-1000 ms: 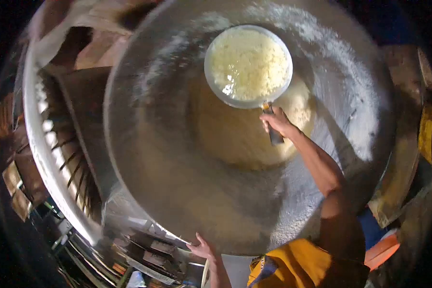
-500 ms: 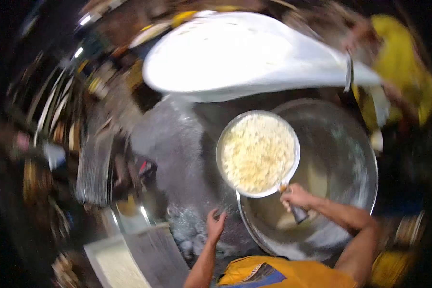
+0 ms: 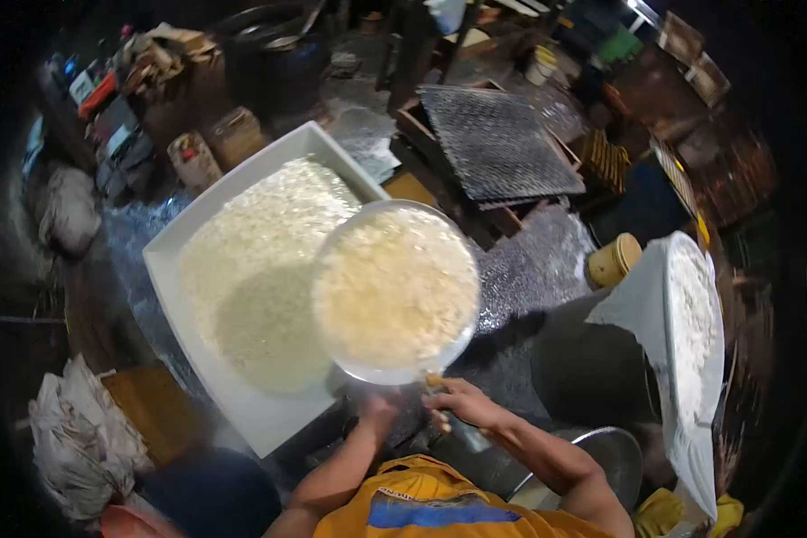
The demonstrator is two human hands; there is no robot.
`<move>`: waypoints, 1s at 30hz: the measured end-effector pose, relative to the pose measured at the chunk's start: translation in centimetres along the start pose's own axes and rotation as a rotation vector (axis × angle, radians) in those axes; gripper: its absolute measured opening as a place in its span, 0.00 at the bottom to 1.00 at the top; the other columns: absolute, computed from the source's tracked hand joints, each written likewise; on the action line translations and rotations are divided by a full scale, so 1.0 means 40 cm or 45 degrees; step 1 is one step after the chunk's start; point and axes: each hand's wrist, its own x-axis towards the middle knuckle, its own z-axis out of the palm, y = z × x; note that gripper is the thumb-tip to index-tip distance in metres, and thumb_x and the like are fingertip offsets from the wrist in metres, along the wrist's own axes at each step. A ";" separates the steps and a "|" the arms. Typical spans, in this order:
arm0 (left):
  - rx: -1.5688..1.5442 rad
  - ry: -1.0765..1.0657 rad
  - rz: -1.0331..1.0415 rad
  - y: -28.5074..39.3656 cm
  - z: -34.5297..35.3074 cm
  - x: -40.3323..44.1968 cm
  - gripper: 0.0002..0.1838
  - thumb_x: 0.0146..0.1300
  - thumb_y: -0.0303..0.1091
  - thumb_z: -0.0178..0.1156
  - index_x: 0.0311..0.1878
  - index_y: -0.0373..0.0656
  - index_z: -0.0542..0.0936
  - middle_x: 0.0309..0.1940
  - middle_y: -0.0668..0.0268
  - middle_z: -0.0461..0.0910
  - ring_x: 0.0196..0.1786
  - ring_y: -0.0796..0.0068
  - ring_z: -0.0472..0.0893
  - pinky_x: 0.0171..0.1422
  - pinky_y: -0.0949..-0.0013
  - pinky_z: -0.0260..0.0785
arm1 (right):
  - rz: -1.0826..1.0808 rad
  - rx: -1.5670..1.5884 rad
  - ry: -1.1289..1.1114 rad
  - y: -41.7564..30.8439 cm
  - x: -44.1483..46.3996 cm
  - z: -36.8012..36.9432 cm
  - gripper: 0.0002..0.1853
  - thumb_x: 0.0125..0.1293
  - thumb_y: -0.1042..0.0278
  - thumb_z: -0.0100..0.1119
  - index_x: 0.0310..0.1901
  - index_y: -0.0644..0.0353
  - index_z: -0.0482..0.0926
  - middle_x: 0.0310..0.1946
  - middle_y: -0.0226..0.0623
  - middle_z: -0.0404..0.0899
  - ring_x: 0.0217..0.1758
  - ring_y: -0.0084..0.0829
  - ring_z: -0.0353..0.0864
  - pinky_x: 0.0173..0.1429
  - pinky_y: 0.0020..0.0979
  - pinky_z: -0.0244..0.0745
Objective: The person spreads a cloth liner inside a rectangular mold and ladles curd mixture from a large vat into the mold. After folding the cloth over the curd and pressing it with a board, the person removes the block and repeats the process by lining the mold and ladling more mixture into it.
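My right hand (image 3: 466, 405) is closed round the handle of a large round metal pan (image 3: 357, 369). Pale yellow, curd-like lumps (image 3: 399, 285) fill the pan nearly to its rim. My left hand (image 3: 378, 412) is at the pan's near edge, blurred, with its fingers partly hidden; whether it touches the pan I cannot tell. Below and left of the pan stands a wide white rectangular tub (image 3: 172, 235). The tub holds similar pale lumps in cloudy liquid (image 3: 269, 224), and the pan overlaps its right side.
A dark ridged sheet (image 3: 502, 143) rests on wooden frames beyond the tub. On the right, a cloth-lined container (image 3: 690, 314) holds white matter, near a yellowish bucket (image 3: 614, 260). A metal vessel (image 3: 614, 448) is beside my right arm. Whitish sacks (image 3: 85, 439) lie at lower left.
The view has swung left, away from the big metal vat and the person in yellow. The filled pan has moved from over the vat to the white tub's side. My left hand has come near the pan.
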 end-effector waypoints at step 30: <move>0.066 0.630 -0.333 0.149 0.208 0.039 0.54 0.60 0.64 0.56 0.74 0.44 0.37 0.74 0.48 0.41 0.76 0.53 0.42 0.78 0.54 0.34 | -1.342 0.050 1.656 -0.159 -0.469 -0.053 0.12 0.65 0.78 0.56 0.48 0.61 0.67 0.24 0.35 0.72 0.24 0.25 0.75 0.29 0.30 0.73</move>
